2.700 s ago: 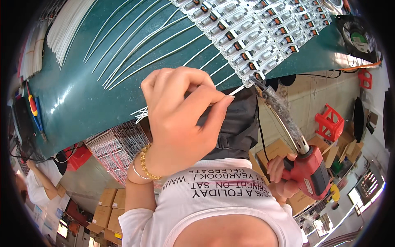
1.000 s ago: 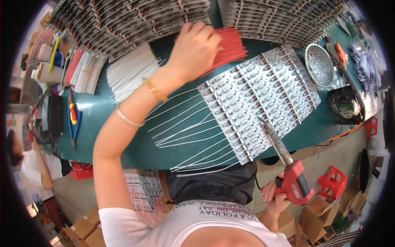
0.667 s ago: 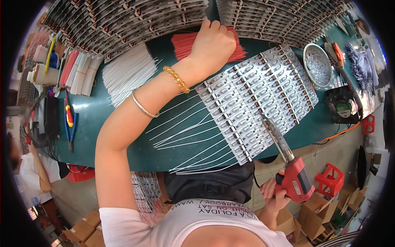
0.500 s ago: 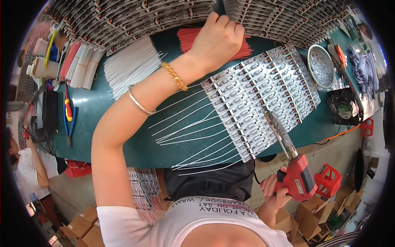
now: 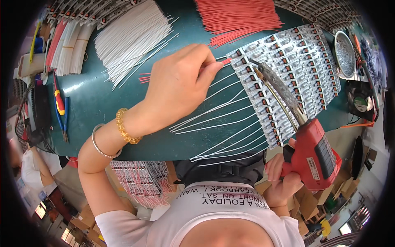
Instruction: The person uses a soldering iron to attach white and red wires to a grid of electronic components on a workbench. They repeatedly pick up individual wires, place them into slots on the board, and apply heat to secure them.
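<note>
My left hand (image 5: 177,84) is closed in a pinch on several short red wires (image 5: 226,61). Their front ends reach the near-left top corner of a panel of small clear modules (image 5: 284,74), and their tails stick out behind the hand. My right hand (image 5: 284,179) is wrapped round the grip of a red soldering gun (image 5: 314,158). The gun's dark tip hovers over or touches the panel's upper left, close to the red wire ends; contact cannot be made out. White wires (image 5: 230,123) run from the panel's left edge across the green table.
Bundles of white wires (image 5: 127,37) and red wires (image 5: 238,16) lie at the back. A metal bowl (image 5: 345,53) and a small black fan (image 5: 360,101) stand right of the panel. Pliers (image 5: 60,105) lie at the left. Another person (image 5: 37,168) sits far left.
My left hand has come back from the red bundle to the panel's corner, now with red wires in it. The soldering gun's tip has shifted up to the panel's upper left.
</note>
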`<action>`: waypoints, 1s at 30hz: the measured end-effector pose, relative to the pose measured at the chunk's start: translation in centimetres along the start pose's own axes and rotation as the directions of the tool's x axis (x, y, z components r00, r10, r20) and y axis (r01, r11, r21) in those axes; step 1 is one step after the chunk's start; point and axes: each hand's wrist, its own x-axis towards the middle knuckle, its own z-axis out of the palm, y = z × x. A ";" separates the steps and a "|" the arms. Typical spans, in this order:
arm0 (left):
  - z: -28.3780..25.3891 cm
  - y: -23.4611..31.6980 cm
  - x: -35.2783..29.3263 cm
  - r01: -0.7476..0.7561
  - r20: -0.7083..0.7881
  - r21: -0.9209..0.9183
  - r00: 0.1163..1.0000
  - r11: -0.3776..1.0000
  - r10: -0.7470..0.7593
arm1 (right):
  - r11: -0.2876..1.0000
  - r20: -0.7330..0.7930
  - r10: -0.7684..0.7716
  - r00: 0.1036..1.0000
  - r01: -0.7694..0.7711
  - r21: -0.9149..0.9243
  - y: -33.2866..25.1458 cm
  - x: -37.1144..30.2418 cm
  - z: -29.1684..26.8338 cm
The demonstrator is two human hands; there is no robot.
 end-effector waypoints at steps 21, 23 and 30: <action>0.4 -1.1 0.4 -0.034 -0.022 -0.040 0.999 0.999 0.033 | 0.996 -0.010 0.088 0.996 -0.088 -0.004 0.0 0.3 0.6; 0.4 -1.1 0.4 -0.042 -0.027 -0.033 0.999 0.999 0.041 | 0.994 0.030 0.106 0.994 -0.105 -0.015 -0.2 0.4 0.7; 0.1 -1.0 0.3 -0.042 -0.024 -0.040 0.999 0.998 0.041 | 0.999 -0.010 -0.027 1.000 0.027 0.028 0.8 -0.1 -0.1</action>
